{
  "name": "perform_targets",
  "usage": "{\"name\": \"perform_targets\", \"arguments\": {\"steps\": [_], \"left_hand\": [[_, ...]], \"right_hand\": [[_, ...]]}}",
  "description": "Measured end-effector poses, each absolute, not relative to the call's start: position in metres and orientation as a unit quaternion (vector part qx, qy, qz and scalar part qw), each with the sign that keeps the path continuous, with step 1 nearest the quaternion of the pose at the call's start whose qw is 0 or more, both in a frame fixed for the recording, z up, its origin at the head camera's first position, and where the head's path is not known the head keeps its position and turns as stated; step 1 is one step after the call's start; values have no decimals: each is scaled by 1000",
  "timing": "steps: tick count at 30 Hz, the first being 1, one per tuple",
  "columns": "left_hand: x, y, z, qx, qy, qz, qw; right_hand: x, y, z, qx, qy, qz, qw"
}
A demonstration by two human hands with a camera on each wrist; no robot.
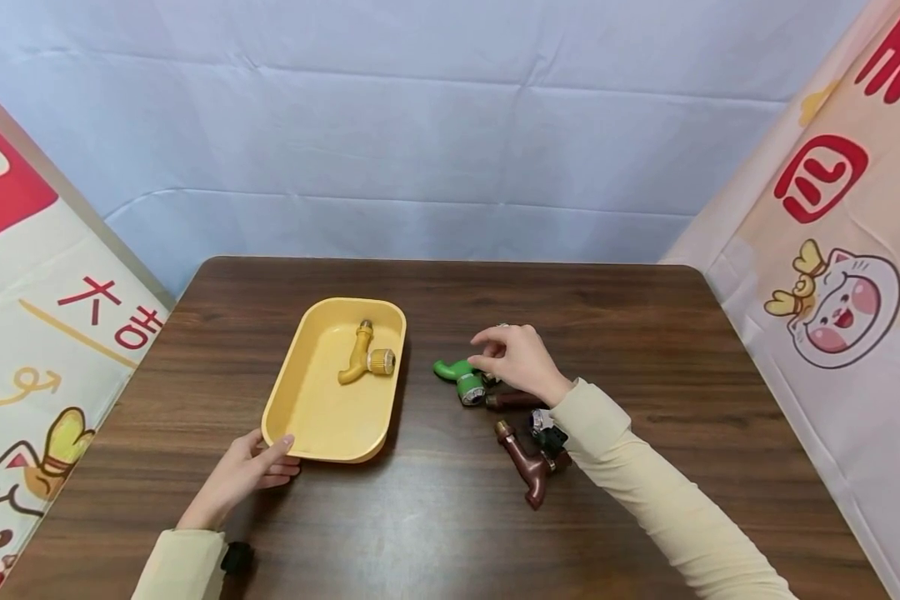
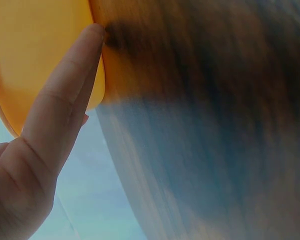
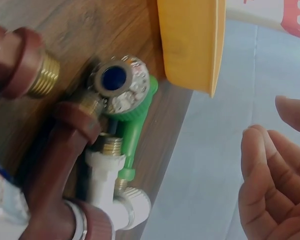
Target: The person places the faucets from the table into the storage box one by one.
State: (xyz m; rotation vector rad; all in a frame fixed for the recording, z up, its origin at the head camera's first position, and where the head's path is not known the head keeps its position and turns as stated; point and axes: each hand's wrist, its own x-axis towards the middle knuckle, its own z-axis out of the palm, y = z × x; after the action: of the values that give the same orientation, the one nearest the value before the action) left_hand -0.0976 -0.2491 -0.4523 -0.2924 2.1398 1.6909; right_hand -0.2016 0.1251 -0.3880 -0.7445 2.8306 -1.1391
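Note:
My left hand [image 1: 240, 473] grips the near-left corner of a yellow tray [image 1: 311, 417], thumb on the rim and fingers along the outside. A yellow tap [image 1: 358, 358] lies in the tray. My right hand [image 1: 519, 363] hovers over the taps on the table, its thumb and fingertips apart with nothing between them. Nearest to it is a green tap [image 1: 471, 385] with a clear-rimmed knob. In the right wrist view, a white tap [image 3: 102, 175] lies against the green one, beside a brown tap [image 3: 55, 165]; the right hand partly hides this group in the head view.
Another brown tap [image 1: 527, 467] lies nearer the front, next to a white-and-blue part [image 1: 542, 421] half hidden by the right wrist. The brown wooden table [image 1: 435, 533] ends at a pale cloth backdrop [image 1: 450, 167]. Printed cloths hang at both sides.

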Motion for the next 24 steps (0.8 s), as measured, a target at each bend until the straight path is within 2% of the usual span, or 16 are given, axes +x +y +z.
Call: {"name": "perform_targets", "arguments": {"steps": [24], "left_hand": [[-95, -248, -450, -102, 762, 610, 192]], "right_hand": [[-217, 157, -398, -210, 923, -322, 9]]}}
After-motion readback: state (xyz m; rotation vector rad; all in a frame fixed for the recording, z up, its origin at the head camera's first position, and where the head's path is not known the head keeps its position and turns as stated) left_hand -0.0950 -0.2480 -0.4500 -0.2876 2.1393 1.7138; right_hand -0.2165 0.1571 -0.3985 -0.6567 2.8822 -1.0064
